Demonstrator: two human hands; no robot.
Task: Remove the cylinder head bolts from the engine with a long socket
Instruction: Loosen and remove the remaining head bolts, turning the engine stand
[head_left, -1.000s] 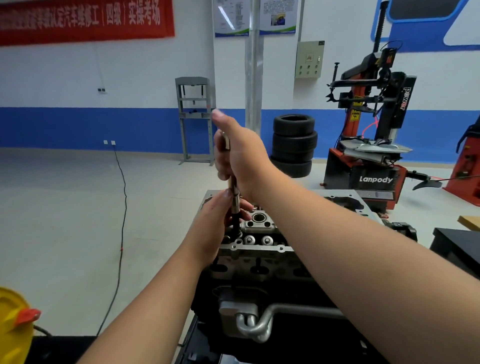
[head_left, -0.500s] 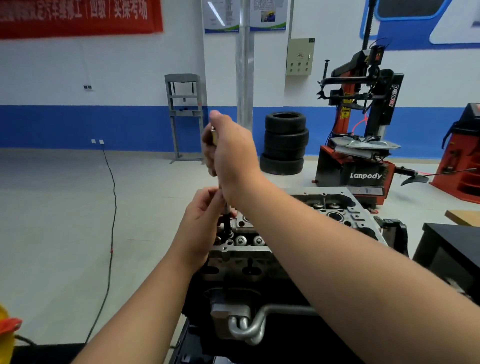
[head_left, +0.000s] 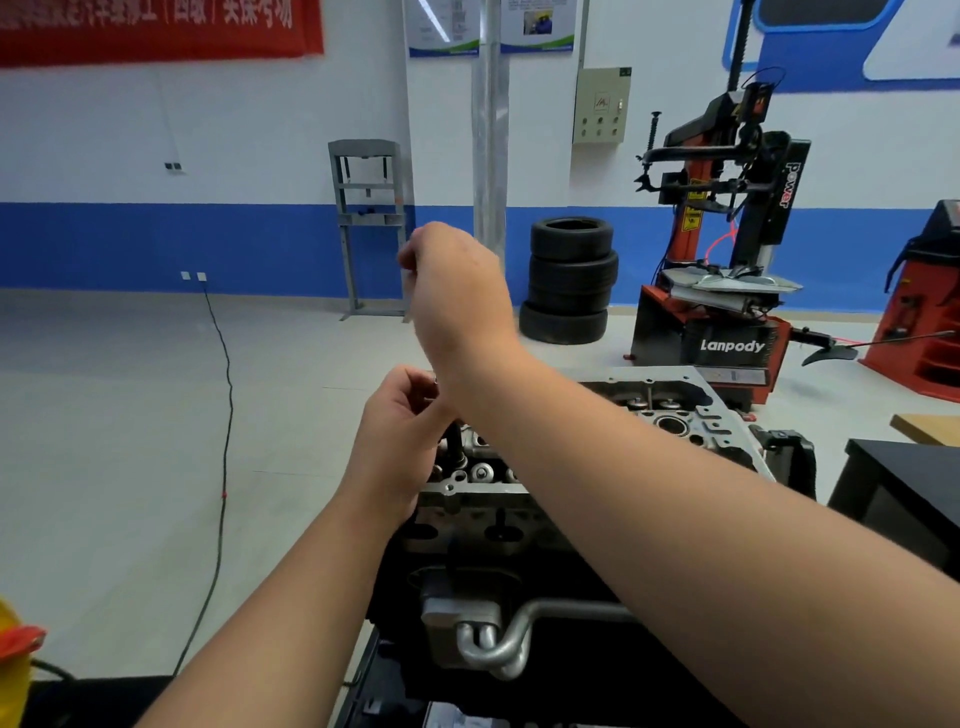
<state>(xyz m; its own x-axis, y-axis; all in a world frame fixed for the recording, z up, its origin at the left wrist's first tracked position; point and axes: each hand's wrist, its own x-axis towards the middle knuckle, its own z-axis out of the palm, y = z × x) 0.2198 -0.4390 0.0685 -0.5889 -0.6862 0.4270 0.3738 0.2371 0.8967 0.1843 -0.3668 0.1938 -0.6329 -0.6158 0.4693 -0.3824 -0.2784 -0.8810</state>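
Engine (head_left: 519, 525) is standing at centre, cylinder head (head_left: 670, 410) uppermost | right hand (head_left: 457, 291) is gripping the blurred tool top above the head's near-left corner | left hand (head_left: 400, 436) is pinching the long socket (head_left: 455, 441) there.

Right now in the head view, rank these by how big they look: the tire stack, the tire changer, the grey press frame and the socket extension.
1. tire changer
2. grey press frame and tire stack: look about alike, and they stand far back, so no ranking
3. socket extension: only a short dark part shows below the left hand
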